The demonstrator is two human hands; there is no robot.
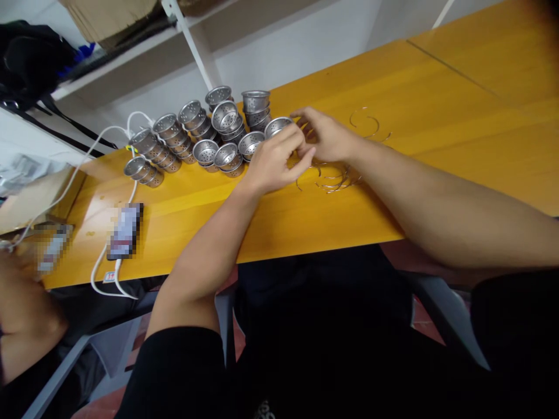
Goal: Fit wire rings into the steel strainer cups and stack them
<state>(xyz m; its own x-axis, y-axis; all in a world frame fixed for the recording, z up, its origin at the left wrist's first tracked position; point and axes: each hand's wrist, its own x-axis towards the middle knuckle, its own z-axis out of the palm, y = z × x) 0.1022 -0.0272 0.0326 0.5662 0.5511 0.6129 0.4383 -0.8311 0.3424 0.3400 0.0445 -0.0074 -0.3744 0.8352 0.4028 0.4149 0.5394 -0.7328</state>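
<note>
My left hand is curled round a small perforated metal cup, gripping it by the side. My right hand meets it from the right, fingers pinched at the cup's rim; what they pinch is hidden, perhaps a thin wire. Just below the hands a loose heap of thin wire rings lies on the yellow wooden table. A single wire ring lies farther back. Stacks of the same perforated cups stand in rows to the left of my hands.
A phone with a white cable lies near the table's left front edge. Another person's arm and a second device are at far left. A white shelf frame stands behind the table.
</note>
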